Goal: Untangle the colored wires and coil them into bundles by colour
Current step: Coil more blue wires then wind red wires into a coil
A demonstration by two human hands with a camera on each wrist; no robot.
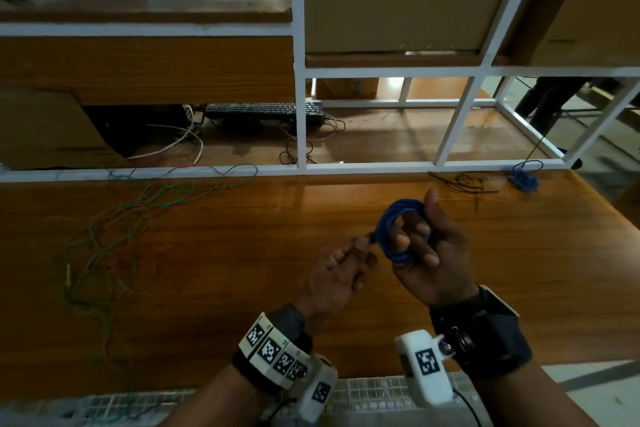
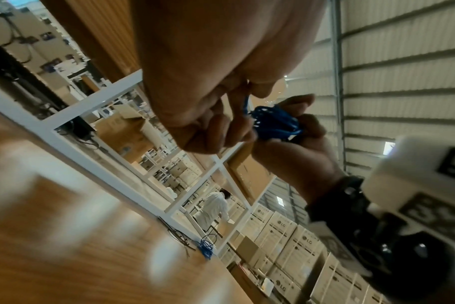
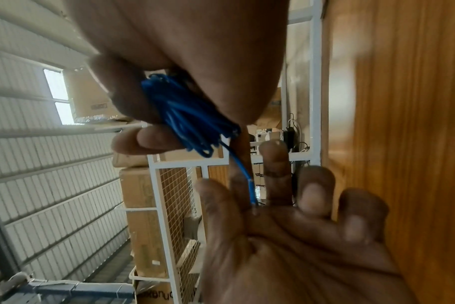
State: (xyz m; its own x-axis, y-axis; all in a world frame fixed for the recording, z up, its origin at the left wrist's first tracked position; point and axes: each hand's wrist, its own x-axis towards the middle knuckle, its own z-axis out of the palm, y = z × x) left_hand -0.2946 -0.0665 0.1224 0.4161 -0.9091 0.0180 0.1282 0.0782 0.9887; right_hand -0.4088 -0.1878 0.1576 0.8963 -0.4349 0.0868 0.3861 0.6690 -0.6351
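A coil of blue wire is held above the wooden table, with my right hand gripping it, fingers curled through the loop. My left hand pinches the coil's loose blue end just left of the coil. The right wrist view shows the blue coil under the right hand's fingers and the free end running down between the left hand's fingers. In the left wrist view the coil sits in the right hand. A tangle of green and red wires lies spread on the table's left side.
A second blue bundle lies at the table's far right edge, with black cable ties beside it. A white metal frame stands behind the table, with a keyboard and cables beyond. A person in white walks far off.
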